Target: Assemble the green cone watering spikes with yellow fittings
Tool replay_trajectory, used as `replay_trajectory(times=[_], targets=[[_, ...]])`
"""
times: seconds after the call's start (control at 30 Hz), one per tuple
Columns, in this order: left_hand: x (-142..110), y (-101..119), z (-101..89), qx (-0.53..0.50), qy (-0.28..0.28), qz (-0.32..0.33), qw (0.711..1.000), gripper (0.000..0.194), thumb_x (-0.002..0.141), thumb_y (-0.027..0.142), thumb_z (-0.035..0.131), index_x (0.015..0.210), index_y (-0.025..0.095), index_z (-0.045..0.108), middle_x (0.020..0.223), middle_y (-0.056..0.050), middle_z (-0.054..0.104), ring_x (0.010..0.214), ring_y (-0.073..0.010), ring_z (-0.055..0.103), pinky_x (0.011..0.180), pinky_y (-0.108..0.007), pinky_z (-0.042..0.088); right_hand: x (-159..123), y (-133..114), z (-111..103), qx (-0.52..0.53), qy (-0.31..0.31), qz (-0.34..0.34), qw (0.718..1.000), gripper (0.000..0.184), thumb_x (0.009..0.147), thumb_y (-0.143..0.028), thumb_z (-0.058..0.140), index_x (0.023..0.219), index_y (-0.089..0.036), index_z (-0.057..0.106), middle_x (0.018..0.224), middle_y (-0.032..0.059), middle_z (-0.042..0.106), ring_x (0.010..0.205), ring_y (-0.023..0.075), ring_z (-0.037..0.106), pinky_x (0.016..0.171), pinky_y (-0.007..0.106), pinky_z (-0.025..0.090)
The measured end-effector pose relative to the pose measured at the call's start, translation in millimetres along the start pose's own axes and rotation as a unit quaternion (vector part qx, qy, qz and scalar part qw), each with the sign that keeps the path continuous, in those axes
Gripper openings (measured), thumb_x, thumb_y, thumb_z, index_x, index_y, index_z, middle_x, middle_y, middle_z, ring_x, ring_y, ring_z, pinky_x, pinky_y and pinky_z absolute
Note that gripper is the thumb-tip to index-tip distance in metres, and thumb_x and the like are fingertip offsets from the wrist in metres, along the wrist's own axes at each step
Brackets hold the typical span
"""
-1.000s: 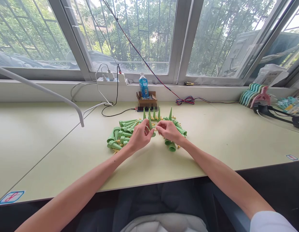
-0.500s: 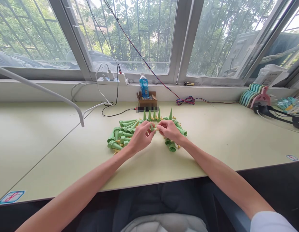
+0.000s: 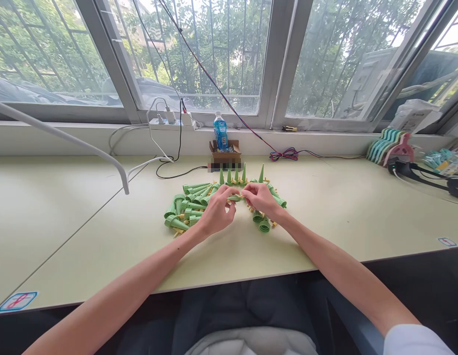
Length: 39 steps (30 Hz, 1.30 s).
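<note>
My left hand is closed around a green plastic watering spike, which lies roughly sideways in its fingers. Just right of it, my right hand pinches at the spike's end, where a bit of yellow shows; the fingers partly hide this small piece. Several more green spikes with yellow valves lie in a heap left of my left hand. Behind the hands, a row of green cones stands point up. Two green spikes with open round ends lie below my right wrist.
A blue bottle stands in a small cardboard box by the window. A power strip and cables lie at the back left, a bundled red-blue cable at centre right. A black headset-like strap rests far right.
The green spike in my left hand has turned from tilted upright to lying sideways, and its end meets my right fingertips. Both arms stay nearly in place.
</note>
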State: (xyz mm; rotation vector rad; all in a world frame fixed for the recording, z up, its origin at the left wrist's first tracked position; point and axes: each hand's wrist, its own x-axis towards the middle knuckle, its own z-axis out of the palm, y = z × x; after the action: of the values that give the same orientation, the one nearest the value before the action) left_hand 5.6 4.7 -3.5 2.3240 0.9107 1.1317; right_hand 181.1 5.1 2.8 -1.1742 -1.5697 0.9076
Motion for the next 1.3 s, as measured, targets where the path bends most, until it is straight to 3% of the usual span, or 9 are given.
replay_trajectory(times=[0.17,0.3,0.53,0.73,0.9,1.03,1.3], targets=[[2.4,-2.9,1.7,-0.066,0.021,-0.048,0.996,0.023,0.085,0.012,0.043,0.102,0.019,0.055,0.104,-0.007,0.053,0.081,-0.0146,0.064,0.063,-0.028,0.059,0.9,2.7,0.5,0.003,0.006,-0.007,1.0,0.02,0.08,-0.033,0.056,0.068,-0.018,0.055,0.052,-0.0033,0.053,0.043,0.0084,0.043,0.044,0.023,0.035],[5.2,-1.0,0.5,-0.11,0.033,-0.095,0.989,0.014,0.089,0.024,0.045,0.099,0.018,0.054,0.101,-0.006,0.056,0.071,-0.0134,0.065,0.058,-0.027,0.058,0.7,4.2,1.6,0.0,0.008,-0.013,1.0,0.02,0.081,-0.034,0.055,0.068,-0.018,0.055,0.053,-0.0035,0.053,0.043,0.0084,0.044,0.045,0.022,0.036],[6.7,2.2,-3.3,-0.068,0.041,-0.166,0.983,0.02,0.09,0.039,0.05,0.095,0.02,0.052,0.079,-0.001,0.06,0.05,-0.0108,0.056,0.046,-0.023,0.047,-0.2,3.5,3.0,0.006,0.004,-0.018,1.0,0.02,0.082,-0.033,0.055,0.07,-0.018,0.055,0.053,-0.0035,0.053,0.043,0.0084,0.044,0.044,0.022,0.036],[6.3,-0.3,-3.5,-0.084,0.011,-0.2,0.976,0.025,0.091,0.044,0.046,0.098,0.02,0.051,0.059,0.005,0.055,0.041,-0.0102,0.049,0.048,-0.024,0.043,-0.6,2.4,3.2,0.014,0.0,-0.027,1.0,0.02,0.083,-0.034,0.055,0.071,-0.018,0.056,0.054,-0.0035,0.054,0.043,0.0081,0.044,0.044,0.022,0.036],[6.6,0.7,-3.0,-0.149,-0.014,-0.232,0.961,0.031,0.092,0.043,0.044,0.106,0.017,0.054,0.06,0.003,0.056,0.039,-0.01,0.047,0.041,-0.024,0.041,-0.4,3.6,3.2,0.019,-0.003,-0.031,0.999,0.021,0.083,-0.034,0.056,0.07,-0.018,0.055,0.053,-0.0036,0.053,0.043,0.0082,0.044,0.045,0.022,0.036],[6.3,2.1,-3.3,-0.16,-0.024,-0.227,0.96,0.036,0.092,0.043,0.043,0.109,0.015,0.057,0.062,0.002,0.057,0.041,-0.01,0.049,0.042,-0.024,0.041,-0.6,3.3,3.2,0.022,-0.005,-0.034,0.999,0.021,0.083,-0.034,0.056,0.071,-0.018,0.055,0.052,-0.0038,0.052,0.043,0.0082,0.043,0.045,0.022,0.036],[3.8,3.1,-2.7,-0.049,-0.009,-0.163,0.985,0.037,0.093,0.042,0.042,0.114,0.015,0.056,0.06,0.002,0.059,0.045,-0.0124,0.052,0.056,-0.027,0.047,-2.7,-0.4,2.0,0.019,-0.008,-0.027,0.999,0.021,0.083,-0.034,0.056,0.07,-0.018,0.055,0.053,-0.0035,0.052,0.043,0.0083,0.043,0.045,0.022,0.036]])
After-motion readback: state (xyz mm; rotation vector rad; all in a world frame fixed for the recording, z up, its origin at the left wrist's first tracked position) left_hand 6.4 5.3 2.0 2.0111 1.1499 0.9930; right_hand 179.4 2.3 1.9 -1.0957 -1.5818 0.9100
